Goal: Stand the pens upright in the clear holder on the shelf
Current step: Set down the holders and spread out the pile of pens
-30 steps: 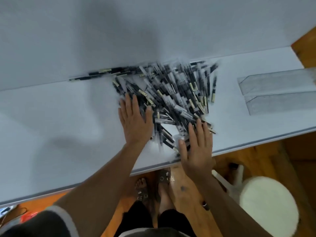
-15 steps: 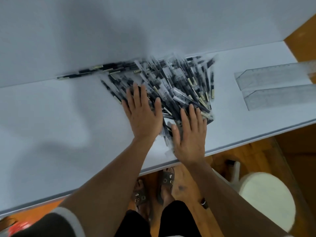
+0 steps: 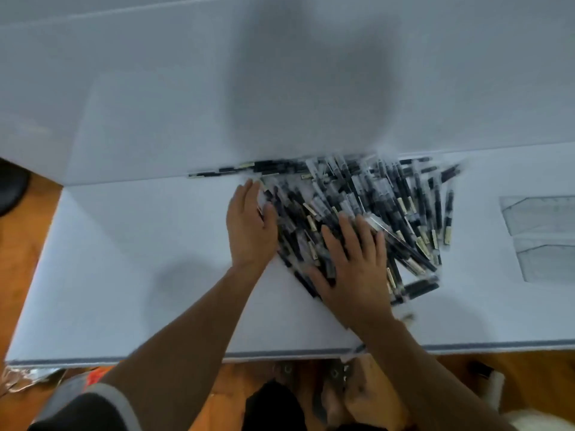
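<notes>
Head view, the only one.

- Hard to read: the pens [image 3: 367, 209] are smeared by blur, so no count and no reading of single pens. The far edge of the heap runs into the shadow at the white back panel [image 3: 155, 119]. Both hands cover part of the heap.
- The clear holder [image 3: 541, 216] lies on the shelf [image 3: 140, 259] far right, cut off by the frame edge. Two see-through angled sections show, one behind the other. No pens in the part that shows. It is well apart from the heap.
- Pens: all lying flat in one loose heap on the shelf, right of centre, pushed up to the back panel. Dark barrels, clear caps or wrappers, pale tan bands. A few lie in a line along the panel at the left.
- Left hand [image 3: 249, 231]: palm down at the heap's left edge, fingers [image 3: 250, 194] straight and together, thumb against the outer pens. Holds nothing.
- Right hand [image 3: 354, 269]: palm down on top of the heap's near side, fingers [image 3: 345, 231] straight and spread apart, pressing on the pens. No grip.
- Both forearms reach up from the bottom of the frame; a dark sleeve [image 3: 87, 409] with grey trim is cut off bottom left.
- Shelf: matt white board, grey front edge. Below it, an orange-brown wood floor [image 3: 18, 244] and feet [image 3: 333, 396], dim and blurred.
</notes>
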Action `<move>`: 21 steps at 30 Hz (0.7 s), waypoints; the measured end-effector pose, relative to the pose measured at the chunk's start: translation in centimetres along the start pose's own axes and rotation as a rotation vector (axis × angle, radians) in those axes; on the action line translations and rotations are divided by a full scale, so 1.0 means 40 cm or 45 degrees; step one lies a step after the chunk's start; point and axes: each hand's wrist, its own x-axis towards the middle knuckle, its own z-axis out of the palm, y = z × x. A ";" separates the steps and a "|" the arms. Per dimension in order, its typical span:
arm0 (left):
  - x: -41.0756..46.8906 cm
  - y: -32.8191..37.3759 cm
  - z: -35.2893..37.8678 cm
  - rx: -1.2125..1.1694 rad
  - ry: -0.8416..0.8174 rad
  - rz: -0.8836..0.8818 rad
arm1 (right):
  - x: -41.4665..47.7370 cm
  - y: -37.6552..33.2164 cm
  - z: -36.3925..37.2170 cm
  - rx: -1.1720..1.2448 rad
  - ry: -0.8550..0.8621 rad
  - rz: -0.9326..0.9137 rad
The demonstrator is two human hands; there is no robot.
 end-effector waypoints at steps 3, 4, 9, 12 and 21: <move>0.120 -0.078 -0.070 0.213 0.051 0.055 | 0.007 -0.002 0.022 -0.077 -0.099 0.009; 0.153 -0.100 -0.091 0.287 0.010 0.082 | 0.005 0.001 0.026 -0.108 -0.119 0.001; 0.232 -0.163 -0.119 0.560 -0.150 0.380 | 0.010 0.009 0.033 -0.232 -0.169 0.001; 0.248 -0.184 -0.110 0.651 -0.143 0.421 | 0.018 0.012 0.038 -0.242 -0.142 -0.016; 0.226 -0.213 -0.180 0.674 -0.277 0.163 | 0.018 0.008 0.033 -0.236 -0.178 -0.004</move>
